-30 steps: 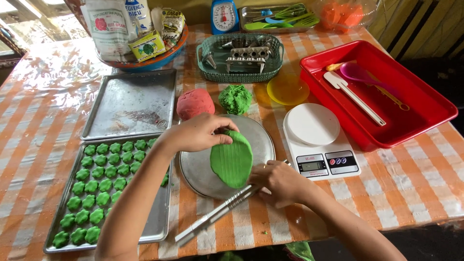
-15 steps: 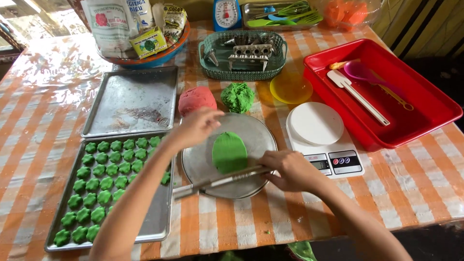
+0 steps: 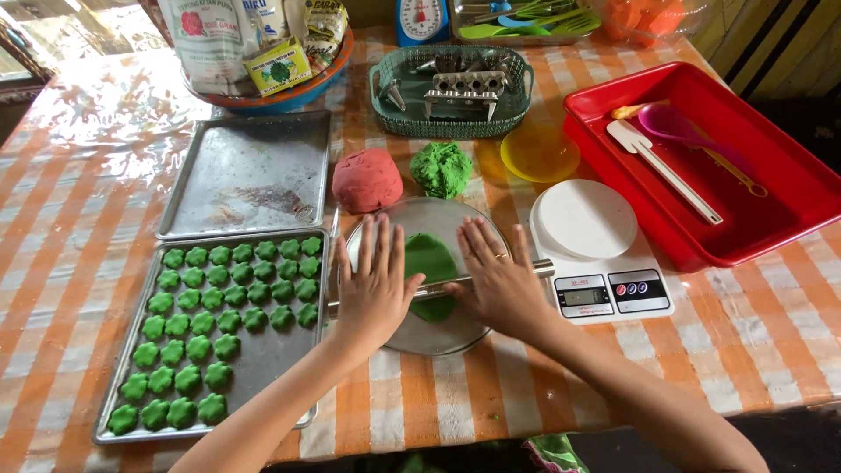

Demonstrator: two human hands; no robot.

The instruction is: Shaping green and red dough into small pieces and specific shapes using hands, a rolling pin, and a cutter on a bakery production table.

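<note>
Pressing down at the centre of the frame, we see the left hand (image 3: 375, 289) and right hand (image 3: 498, 282) laid flat, fingers spread, on a thin metal rolling pin (image 3: 539, 267) that crosses a sheet of green dough (image 3: 427, 259). That dough lies on a round metal plate (image 3: 429, 337). Just above the plate sit a red dough ball (image 3: 367, 180) and a green dough lump (image 3: 441, 168). At lower left, a baking tray (image 3: 263, 355) carries rows of green cookies (image 3: 201, 328); a white kitchen scale (image 3: 596, 263) stands just right of the plate.
</note>
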